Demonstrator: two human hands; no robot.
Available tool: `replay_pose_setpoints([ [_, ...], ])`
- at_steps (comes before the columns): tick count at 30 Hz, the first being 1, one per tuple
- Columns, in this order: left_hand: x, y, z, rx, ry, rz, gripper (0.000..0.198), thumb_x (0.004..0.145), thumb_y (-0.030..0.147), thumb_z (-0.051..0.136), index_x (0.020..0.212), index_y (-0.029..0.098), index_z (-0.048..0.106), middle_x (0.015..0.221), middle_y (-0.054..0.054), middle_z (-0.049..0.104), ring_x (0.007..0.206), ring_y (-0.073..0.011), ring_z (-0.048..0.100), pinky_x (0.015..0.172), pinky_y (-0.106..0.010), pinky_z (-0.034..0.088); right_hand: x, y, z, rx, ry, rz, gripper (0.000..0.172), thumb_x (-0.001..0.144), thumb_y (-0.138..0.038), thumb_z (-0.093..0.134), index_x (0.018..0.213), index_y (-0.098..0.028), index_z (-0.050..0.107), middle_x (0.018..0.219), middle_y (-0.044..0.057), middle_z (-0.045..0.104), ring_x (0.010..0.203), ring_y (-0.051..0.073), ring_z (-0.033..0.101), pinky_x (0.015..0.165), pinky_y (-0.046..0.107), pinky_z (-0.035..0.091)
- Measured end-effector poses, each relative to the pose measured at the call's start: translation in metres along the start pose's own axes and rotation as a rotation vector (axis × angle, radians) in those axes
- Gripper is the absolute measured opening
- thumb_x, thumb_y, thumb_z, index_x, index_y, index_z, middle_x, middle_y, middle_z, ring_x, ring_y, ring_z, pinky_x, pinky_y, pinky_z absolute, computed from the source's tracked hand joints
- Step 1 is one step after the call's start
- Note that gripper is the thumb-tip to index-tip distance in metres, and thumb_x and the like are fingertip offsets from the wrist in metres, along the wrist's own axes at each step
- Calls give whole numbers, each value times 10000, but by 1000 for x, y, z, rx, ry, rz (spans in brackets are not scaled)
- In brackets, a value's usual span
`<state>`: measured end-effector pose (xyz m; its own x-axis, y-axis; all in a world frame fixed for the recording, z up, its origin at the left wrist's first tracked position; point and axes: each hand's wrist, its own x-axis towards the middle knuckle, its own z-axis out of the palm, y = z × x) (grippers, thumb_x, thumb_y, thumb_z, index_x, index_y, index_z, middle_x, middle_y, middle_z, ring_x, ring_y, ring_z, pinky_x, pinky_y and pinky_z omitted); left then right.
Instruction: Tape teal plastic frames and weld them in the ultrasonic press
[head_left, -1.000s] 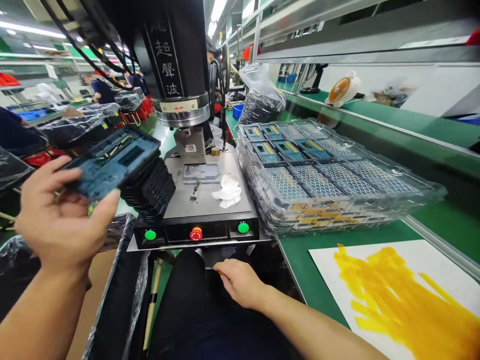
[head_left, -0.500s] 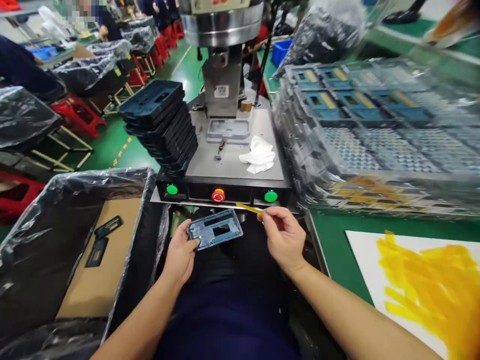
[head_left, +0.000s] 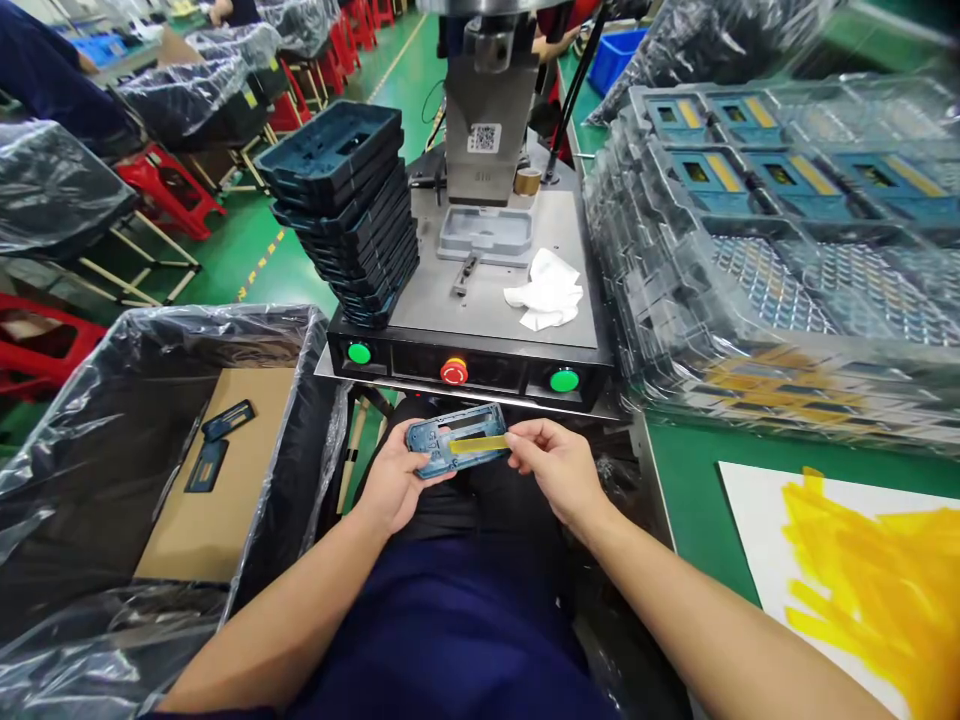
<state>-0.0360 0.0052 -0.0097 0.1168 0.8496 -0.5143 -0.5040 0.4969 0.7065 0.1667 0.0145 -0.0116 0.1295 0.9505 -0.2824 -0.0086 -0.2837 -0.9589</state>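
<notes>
My left hand (head_left: 395,474) is closed round the left end of a blue plastic housing (head_left: 437,433), a shallow shell with rectangular cutouts, tilted toward me. Between the thumb and fingertips of my right hand (head_left: 556,468) is one end of a yellow translucent strip (head_left: 478,444). The strip lies lengthwise over the lower side of the housing's cutout; whether it touches the surface I cannot tell. Both hands are in front of a press, below its red button (head_left: 454,371) and two green buttons.
A stack of dark housings (head_left: 337,200) stands left on the press base (head_left: 480,310), near a grey fixture (head_left: 486,235) and white cloth (head_left: 546,290). Clear trays (head_left: 750,270) are piled right. Yellow strips (head_left: 877,570) cover a white sheet. A lined bin (head_left: 82,420) holds two small dark parts.
My right hand has brought the yellow strip leftward and down onto or just over the housing. My left hand has tilted the housing. The camera view has shifted downward.
</notes>
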Motion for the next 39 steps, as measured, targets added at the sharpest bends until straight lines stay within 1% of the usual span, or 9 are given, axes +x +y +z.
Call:
replay_pose_setpoints([
  [4, 0, 2, -1, -3, -11, -10, 505, 610, 61, 585, 1080, 233, 516, 1119, -65, 668, 953, -267, 665, 815, -511, 525, 5, 1, -4, 59, 56, -7, 325, 641, -401, 762, 783, -130, 650, 567, 6, 603, 474, 99, 537, 430, 197, 410],
  [12, -1, -5, 4, 12, -47, -44, 560, 578, 72, 606, 1108, 240, 534, 984, -46, 681, 908, -276, 677, 775, -492, 543, 4, 0, -3, 41, 37, 16, 347, 643, -427, 762, 789, -132, 651, 546, -1, 585, 469, 105, 536, 417, 194, 396],
  [18, -2, -9, 8, 39, -64, -25, 505, 586, 71, 624, 1057, 233, 543, 929, -27, 678, 874, -249, 681, 709, -376, 555, 3, 1, -4, -15, 41, 21, 354, 646, -447, 753, 781, -134, 660, 547, 1, 590, 471, 106, 537, 422, 196, 396],
  [20, -2, -10, 11, 54, -47, 4, 444, 610, 104, 670, 1020, 225, 548, 893, -16, 682, 836, -220, 687, 704, -325, 545, 2, 1, -4, -38, 41, 18, 356, 649, -457, 748, 772, -133, 663, 548, 5, 593, 471, 107, 536, 419, 197, 395],
  [23, -1, -13, 15, 112, 11, 42, 385, 631, 229, 760, 956, 214, 554, 827, -4, 683, 764, -193, 690, 715, -317, 543, 1, 1, -3, -89, 28, -7, 383, 651, -493, 738, 766, -135, 669, 551, 12, 600, 474, 117, 542, 417, 207, 403],
  [25, 0, -15, 16, 176, 81, 60, 410, 597, 292, 805, 924, 206, 572, 776, 5, 675, 705, -175, 678, 685, -309, 544, -1, 0, -3, -126, 15, -29, 393, 654, -512, 727, 765, -139, 673, 556, 15, 606, 480, 123, 548, 422, 215, 410],
  [29, 5, -19, 15, 282, 203, 106, 407, 531, 308, 843, 855, 183, 631, 685, 24, 655, 584, -110, 606, 575, -229, 502, -2, 1, -2, -208, 6, -75, 367, 689, -505, 693, 786, -151, 684, 573, 16, 619, 508, 137, 557, 458, 234, 421],
  [36, 4, -19, 14, 248, 216, 78, 377, 523, 285, 840, 824, 181, 640, 643, 30, 655, 542, -104, 589, 528, -219, 490, -2, 5, -5, -381, 43, -256, 264, 743, -436, 649, 784, -181, 706, 679, 25, 629, 588, 138, 542, 570, 264, 447],
  [39, 3, -17, 14, 236, 234, 70, 369, 520, 269, 839, 816, 183, 636, 647, 29, 664, 537, -104, 593, 527, -219, 491, 0, 6, -7, -397, 107, -331, 267, 754, -415, 643, 873, -180, 690, 744, 28, 593, 613, 130, 519, 606, 270, 460],
])
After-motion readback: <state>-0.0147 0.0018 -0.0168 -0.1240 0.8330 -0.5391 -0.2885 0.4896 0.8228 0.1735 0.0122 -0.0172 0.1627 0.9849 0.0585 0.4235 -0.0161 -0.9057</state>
